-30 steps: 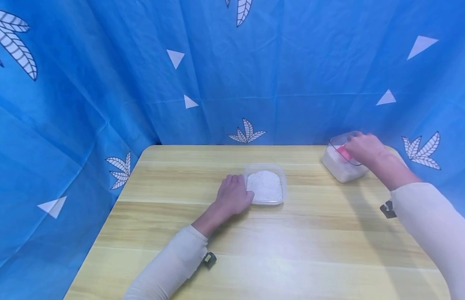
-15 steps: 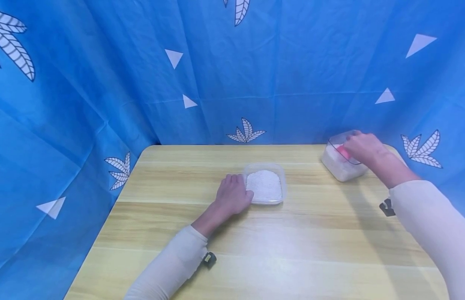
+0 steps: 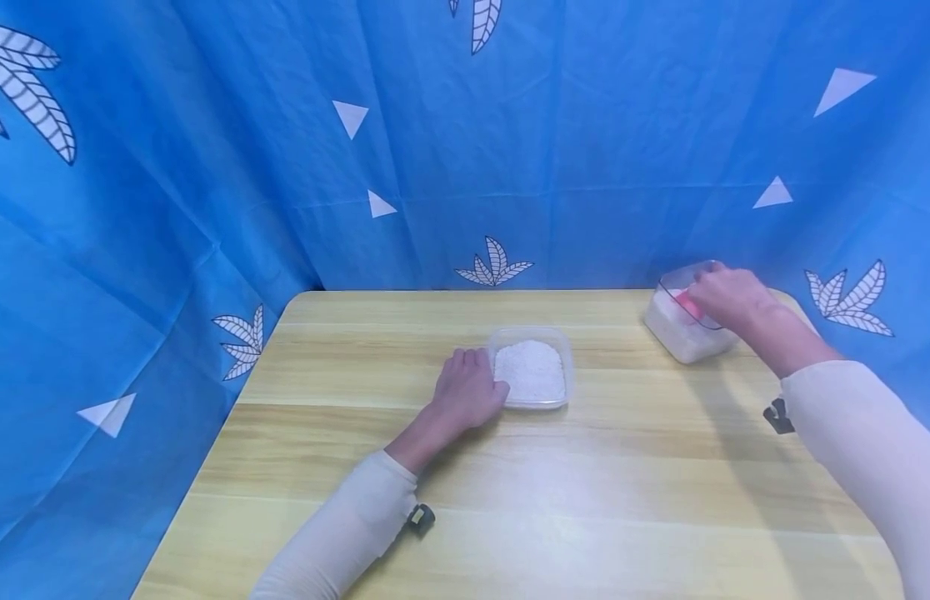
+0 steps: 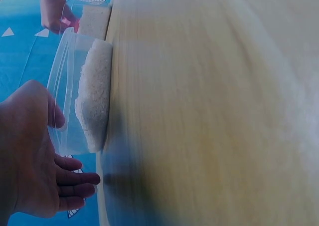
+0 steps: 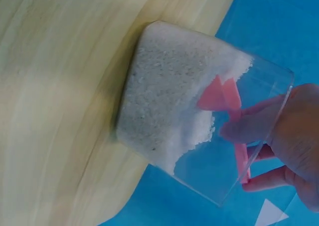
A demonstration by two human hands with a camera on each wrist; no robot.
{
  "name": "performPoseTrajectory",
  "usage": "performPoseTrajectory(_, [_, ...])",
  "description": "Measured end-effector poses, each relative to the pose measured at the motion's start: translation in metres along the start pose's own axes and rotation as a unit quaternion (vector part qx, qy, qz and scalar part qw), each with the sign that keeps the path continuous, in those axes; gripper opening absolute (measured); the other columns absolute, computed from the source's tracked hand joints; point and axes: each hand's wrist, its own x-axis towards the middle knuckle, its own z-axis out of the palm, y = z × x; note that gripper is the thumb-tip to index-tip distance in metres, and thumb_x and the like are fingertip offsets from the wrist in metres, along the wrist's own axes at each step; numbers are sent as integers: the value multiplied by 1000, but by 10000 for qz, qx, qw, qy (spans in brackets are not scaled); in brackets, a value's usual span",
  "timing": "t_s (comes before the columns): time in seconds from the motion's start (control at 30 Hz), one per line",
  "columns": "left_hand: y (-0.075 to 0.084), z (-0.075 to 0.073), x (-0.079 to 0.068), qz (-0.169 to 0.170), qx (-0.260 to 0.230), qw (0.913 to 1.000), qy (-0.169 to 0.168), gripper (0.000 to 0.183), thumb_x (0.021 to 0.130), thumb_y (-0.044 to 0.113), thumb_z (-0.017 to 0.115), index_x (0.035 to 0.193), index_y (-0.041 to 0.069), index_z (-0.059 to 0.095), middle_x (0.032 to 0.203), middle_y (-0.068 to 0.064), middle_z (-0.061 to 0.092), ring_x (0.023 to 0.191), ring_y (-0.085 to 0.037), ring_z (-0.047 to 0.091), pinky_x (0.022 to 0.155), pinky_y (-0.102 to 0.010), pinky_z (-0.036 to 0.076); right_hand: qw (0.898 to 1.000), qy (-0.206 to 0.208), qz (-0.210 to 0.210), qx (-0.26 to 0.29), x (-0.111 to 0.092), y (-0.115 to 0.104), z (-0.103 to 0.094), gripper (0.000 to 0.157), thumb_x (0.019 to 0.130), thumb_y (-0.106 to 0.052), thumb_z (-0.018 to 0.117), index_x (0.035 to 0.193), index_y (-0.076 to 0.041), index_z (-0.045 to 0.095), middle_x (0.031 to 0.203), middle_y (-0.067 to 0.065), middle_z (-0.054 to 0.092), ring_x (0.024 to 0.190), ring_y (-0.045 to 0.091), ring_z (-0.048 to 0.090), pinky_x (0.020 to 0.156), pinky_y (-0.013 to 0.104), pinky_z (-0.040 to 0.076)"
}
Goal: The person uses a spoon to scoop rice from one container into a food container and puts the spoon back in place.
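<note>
A small clear plastic container point(image 3: 531, 332) with white rice point(image 3: 531, 372) in it stands mid-table. At its left side rests my left hand point(image 3: 468, 392); in the left wrist view the thumb touches the wall and the other fingers extend loosely beside it. Farther right, at the table's back corner, stands a deeper clear container point(image 5: 199, 180) more than half full of rice point(image 5: 164, 81). My right hand point(image 5: 299, 141) reaches in over its rim and pinches the handle of a pink scoop point(image 5: 230, 97). The scoop's head lies at the rice surface, seen through the wall.
The wood-grain table point(image 3: 405, 467) carries both containers. A blue curtain point(image 3: 450, 133) with leaf and triangle prints hangs right behind the table's back edge and along its left side.
Almost nothing differs. Both hands hold their places at the two containers, and the scoop stays inside the deeper one; the head view shifts very slightly.
</note>
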Motion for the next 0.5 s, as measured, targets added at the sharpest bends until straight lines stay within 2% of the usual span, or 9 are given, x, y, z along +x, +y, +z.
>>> performPoseTrajectory(0.2, [3, 0, 0, 28, 26, 10000, 19, 48, 86, 41, 44, 114, 2, 49, 102, -9, 51, 95, -24, 43, 91, -37, 39, 9998, 114, 6, 191, -5, 5, 8, 29, 72, 12, 69, 90, -11, 71, 90, 17, 67, 82, 35, 60, 56, 49, 55])
performPoseTrajectory(0.37, [4, 0, -1, 36, 5, 10000, -4, 50, 86, 41, 44, 116, 2, 49, 103, -9, 51, 96, -24, 42, 92, -37, 39, 9990, 149, 104, 401, -10, 9, 13, 21, 73, 10, 69, 84, -9, 70, 88, 16, 67, 78, 33, 60, 65, 50, 56])
performPoseTrajectory(0.5, [4, 2, -1, 24, -52, 10000, -18, 50, 86, 41, 45, 117, 1, 50, 103, -9, 51, 95, -23, 42, 91, -37, 39, 9986, 63, 192, 490, -13, 11, 14, 19, 74, 8, 71, 86, -7, 69, 89, 16, 67, 78, 33, 59, 68, 51, 56])
